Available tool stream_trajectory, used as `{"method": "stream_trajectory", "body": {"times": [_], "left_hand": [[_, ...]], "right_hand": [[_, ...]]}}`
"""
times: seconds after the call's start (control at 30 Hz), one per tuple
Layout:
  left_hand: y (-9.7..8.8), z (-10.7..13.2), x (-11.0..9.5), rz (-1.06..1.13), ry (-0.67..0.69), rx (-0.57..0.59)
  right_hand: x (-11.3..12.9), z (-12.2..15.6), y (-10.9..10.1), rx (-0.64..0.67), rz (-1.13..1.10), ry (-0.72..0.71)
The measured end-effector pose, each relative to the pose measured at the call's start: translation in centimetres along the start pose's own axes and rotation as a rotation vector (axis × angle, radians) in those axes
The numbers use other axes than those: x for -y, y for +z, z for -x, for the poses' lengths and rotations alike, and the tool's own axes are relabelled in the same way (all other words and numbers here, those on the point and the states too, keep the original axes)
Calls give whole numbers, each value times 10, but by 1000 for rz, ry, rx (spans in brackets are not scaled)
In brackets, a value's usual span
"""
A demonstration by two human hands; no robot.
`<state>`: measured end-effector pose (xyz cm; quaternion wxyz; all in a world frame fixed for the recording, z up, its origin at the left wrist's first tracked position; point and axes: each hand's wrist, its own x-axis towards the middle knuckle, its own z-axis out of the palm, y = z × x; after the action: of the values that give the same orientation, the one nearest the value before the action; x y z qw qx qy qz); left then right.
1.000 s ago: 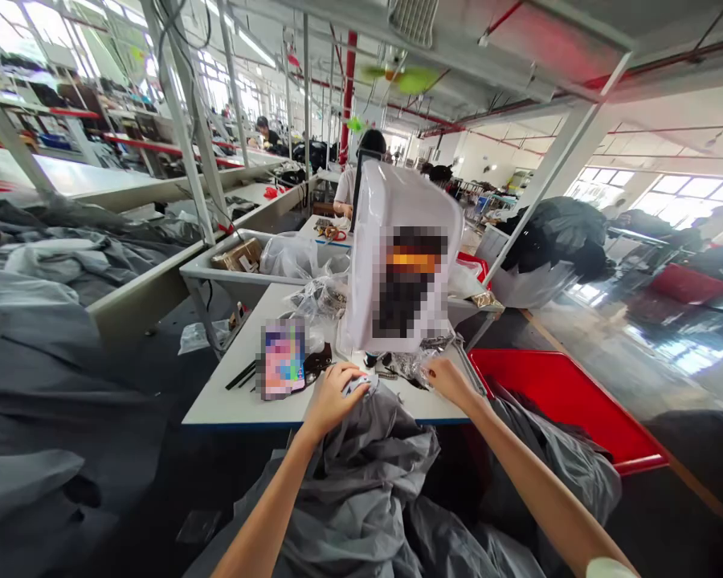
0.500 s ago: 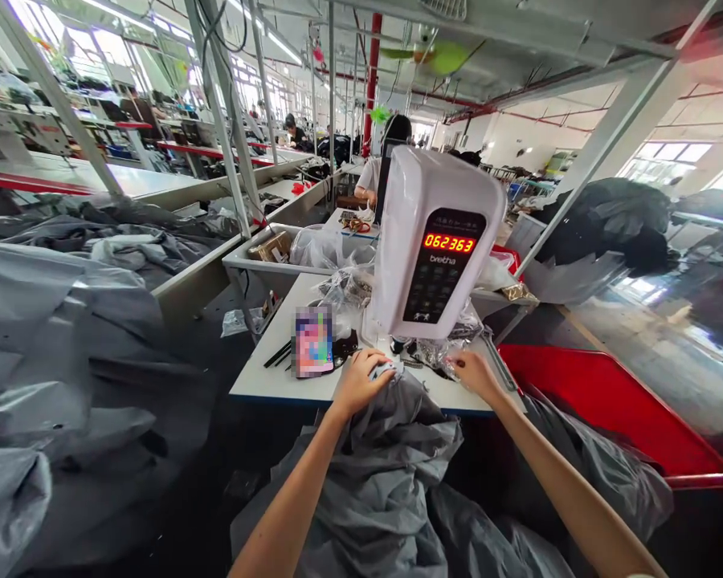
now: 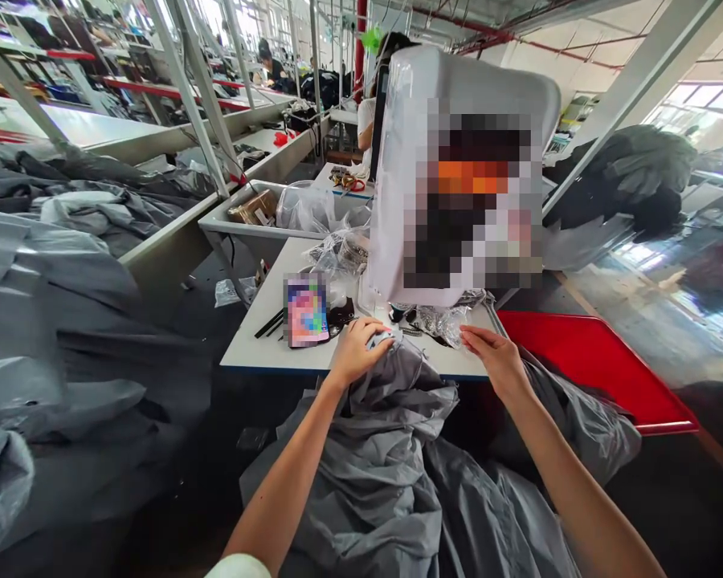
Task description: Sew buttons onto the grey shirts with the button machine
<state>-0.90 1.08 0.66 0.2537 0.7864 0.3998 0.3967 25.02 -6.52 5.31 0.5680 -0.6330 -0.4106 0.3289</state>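
Note:
My left hand (image 3: pixel 360 348) is closed on a bunched edge of the grey fabric (image 3: pixel 391 466) at the front edge of the white table (image 3: pixel 265 341). My right hand (image 3: pixel 499 358) lies on the table's front right part, fingers stretched toward a clear plastic bag of small metal parts (image 3: pixel 443 321), holding nothing. The grey fabric hangs from the table down over my lap. A white machine head (image 3: pixel 410 160) with a dark panel stands just behind both hands.
A phone (image 3: pixel 305 309) leans on the table left of my left hand, with dark sticks (image 3: pixel 268 324) beside it. A red bin (image 3: pixel 590 361) sits at the right. Grey garments (image 3: pixel 66 265) pile at the left. A grey tray (image 3: pixel 234 225) with bags lies behind. Other people work far back.
The view has moved closer and lower toward the machine. My right hand has drawn back from the bag of parts and flattened; my left hand keeps its hold on the fabric.

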Motion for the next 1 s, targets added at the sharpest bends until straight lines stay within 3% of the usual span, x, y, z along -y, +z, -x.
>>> {"method": "stream_trajectory", "body": {"times": [0.2,0.33,0.83,1.0], "left_hand": [[-2,-1,-2,-14,-6,2],[-3,-1,-1,-21,7,11],[-4,-1,-3,-2,-17,7],[-4,0,-3,3,-8,3]], "right_hand": [[3,6,70,186,120,-134],[-1,4,99,274,165,-241],[6,-2,113,316,388,-479],[4,-2,110,338,416,-477]]}}
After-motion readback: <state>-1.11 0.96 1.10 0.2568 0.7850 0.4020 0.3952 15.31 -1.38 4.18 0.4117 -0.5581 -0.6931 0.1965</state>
